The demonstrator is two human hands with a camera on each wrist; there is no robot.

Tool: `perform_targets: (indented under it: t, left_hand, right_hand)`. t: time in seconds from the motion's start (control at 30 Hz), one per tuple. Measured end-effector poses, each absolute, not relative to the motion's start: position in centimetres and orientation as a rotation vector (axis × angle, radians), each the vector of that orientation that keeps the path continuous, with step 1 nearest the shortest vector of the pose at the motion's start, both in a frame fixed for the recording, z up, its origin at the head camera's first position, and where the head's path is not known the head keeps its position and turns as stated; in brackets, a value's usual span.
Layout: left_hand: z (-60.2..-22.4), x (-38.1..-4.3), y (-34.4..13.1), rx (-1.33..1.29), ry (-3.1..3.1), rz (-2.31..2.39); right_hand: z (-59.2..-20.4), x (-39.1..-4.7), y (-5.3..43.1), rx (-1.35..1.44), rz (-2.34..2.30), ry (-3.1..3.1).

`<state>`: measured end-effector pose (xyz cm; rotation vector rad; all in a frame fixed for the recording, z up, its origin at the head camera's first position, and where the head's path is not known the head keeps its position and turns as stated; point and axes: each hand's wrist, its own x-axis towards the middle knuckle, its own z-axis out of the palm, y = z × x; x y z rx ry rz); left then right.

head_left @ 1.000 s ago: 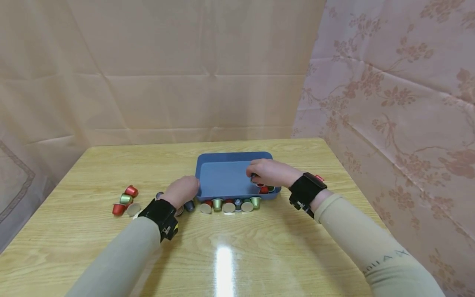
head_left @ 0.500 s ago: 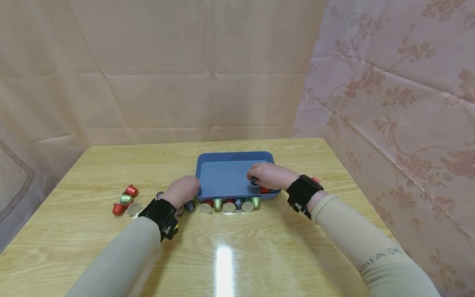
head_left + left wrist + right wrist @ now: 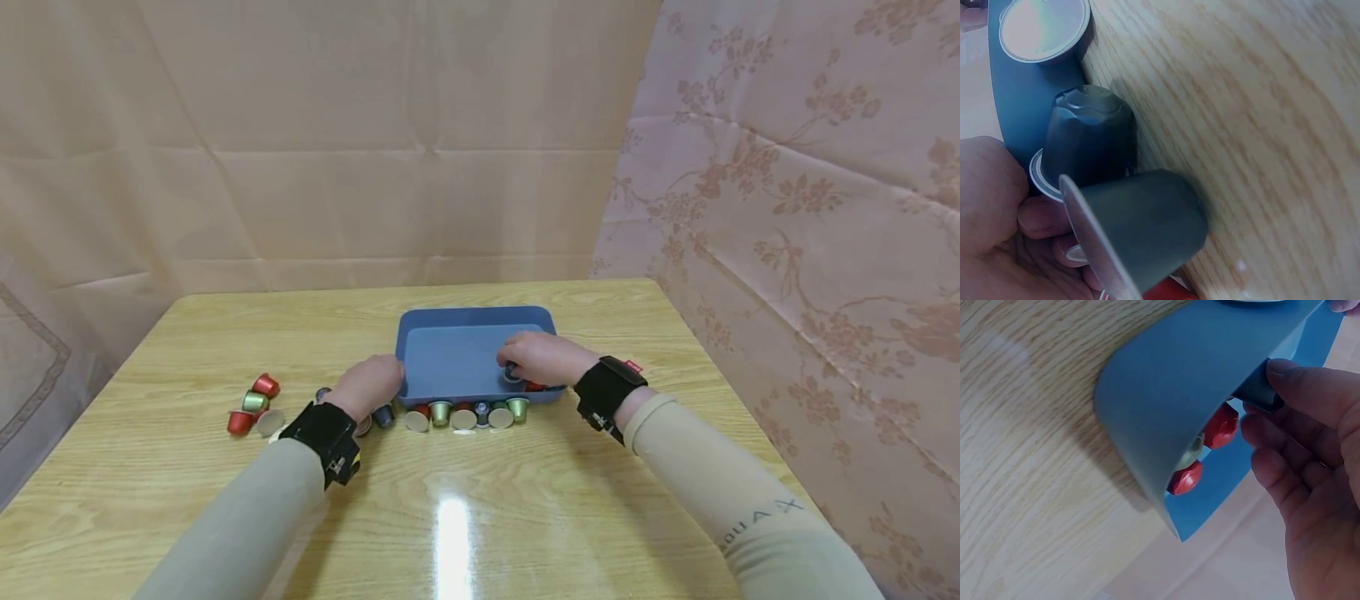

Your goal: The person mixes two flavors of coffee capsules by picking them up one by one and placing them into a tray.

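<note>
The right hand (image 3: 536, 357) reached down over the tray (image 3: 442, 358), thumb and finger pinching a dark capsule (image 3: 1259, 392) inside its wall. The capsule's narrow end pointed up, long axis roughly upright; the wall hid its lower part. The left hand (image 3: 367, 385) sat well apart, knuckles up beside the tray, fingers partly hidden behind a grey capsule (image 3: 1144, 225); its grip could not be told.

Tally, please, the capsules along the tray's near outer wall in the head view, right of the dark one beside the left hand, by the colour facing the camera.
Pale capsule lids: 3
Green capsules: 2
Dark capsule: 1
Total: 6
</note>
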<state>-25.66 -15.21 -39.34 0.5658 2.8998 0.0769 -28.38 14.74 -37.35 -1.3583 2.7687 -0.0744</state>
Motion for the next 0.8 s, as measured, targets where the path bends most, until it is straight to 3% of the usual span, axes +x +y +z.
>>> perform_targets:
  t: [0.8]
  left_hand:
    - [-39.29, -25.65, -15.03, 0.577, 2.886, 0.030]
  right_hand:
    - [-38.11, -28.24, 15.25, -1.360, -0.018, 2.803]
